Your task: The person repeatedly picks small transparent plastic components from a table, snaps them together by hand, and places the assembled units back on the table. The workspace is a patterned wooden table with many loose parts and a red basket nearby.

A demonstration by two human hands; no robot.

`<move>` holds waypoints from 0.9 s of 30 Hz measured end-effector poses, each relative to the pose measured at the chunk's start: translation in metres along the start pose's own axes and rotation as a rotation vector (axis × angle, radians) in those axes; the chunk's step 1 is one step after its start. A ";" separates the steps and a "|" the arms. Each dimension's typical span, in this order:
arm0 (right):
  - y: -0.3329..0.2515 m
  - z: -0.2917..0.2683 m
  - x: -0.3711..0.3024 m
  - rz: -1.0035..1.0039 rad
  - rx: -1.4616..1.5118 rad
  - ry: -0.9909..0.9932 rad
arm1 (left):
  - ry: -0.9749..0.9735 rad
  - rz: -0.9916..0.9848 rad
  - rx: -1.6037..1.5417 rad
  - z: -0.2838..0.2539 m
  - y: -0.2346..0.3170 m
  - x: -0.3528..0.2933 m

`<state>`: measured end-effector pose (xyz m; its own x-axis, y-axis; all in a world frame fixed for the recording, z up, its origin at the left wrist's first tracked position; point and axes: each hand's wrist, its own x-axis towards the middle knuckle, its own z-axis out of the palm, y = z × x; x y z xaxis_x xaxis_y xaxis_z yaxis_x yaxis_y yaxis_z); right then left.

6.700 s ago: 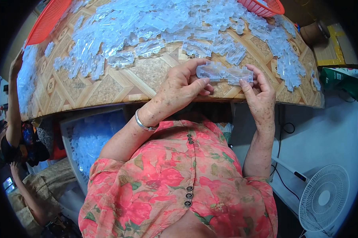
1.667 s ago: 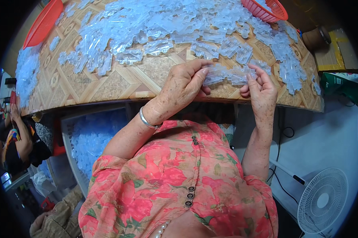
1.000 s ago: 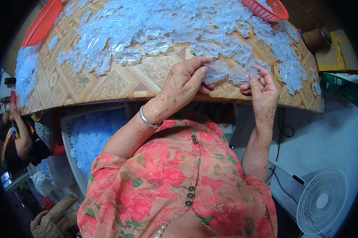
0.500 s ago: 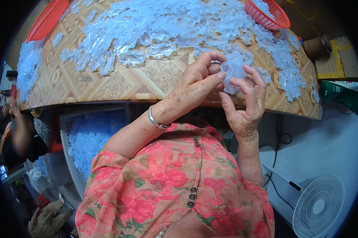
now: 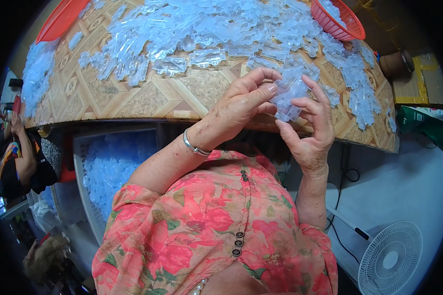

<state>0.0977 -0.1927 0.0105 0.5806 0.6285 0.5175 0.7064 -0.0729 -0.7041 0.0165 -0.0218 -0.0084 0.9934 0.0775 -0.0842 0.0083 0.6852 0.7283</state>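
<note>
While my left hand (image 5: 248, 101) pinches clear plastic part (image 5: 286, 96) over near edge of table (image 5: 182, 96), my right hand (image 5: 307, 115) curls loosely open beside it; contact unclear. Step seems fingertip handling; next move likely calls for steady left pinch, light right touch. Red basket (image 5: 343, 33) at table's far right: clear pieces (image 5: 332, 11). Orange-red basket (image 5: 60, 20) at table's far left: contents hidden. Pale crate (image 5: 79, 167) below table: bluish pieces (image 5: 111, 172).

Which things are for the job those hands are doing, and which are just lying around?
Likely in use:
left hand, pinching a clear plastic piece
right hand at its right
similar pieces on the table

Seemingly just around:
white fan
green bag
cardboard box
</note>
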 end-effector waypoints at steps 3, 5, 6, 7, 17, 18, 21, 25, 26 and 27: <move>0.001 0.000 0.000 0.036 0.092 0.014 | -0.025 0.050 0.005 0.003 0.001 0.000; 0.002 0.001 0.000 0.069 0.200 0.020 | -0.022 0.043 -0.002 0.004 0.001 -0.001; 0.004 0.003 -0.003 0.100 0.298 0.027 | -0.020 0.039 -0.005 0.004 0.001 -0.001; 0.005 0.005 -0.004 0.131 0.398 0.034 | -0.038 0.044 -0.007 0.005 0.001 -0.001; 0.003 -0.010 -0.004 0.552 1.114 0.202 | -0.090 0.006 -0.098 0.000 -0.001 0.002; 0.005 -0.011 -0.005 0.567 1.133 0.204 | -0.095 0.004 -0.092 0.000 -0.001 0.002; 0.008 -0.014 -0.006 0.585 1.173 0.200 | -0.061 0.002 -0.027 0.000 -0.002 0.002; 0.010 -0.013 -0.009 0.582 1.181 0.175 | -0.008 0.003 -0.004 0.004 -0.002 0.001; 0.012 -0.014 -0.010 0.590 1.177 0.175 | -0.009 0.003 0.011 0.004 -0.001 0.001; 0.013 -0.013 -0.011 0.592 1.157 0.193 | -0.010 0.003 0.026 0.004 0.000 0.001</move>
<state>0.1059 -0.2106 0.0027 0.7968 0.6039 -0.0192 -0.3712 0.4642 -0.8042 0.0177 -0.0252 -0.0057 0.9946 0.0724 -0.0749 0.0077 0.6657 0.7462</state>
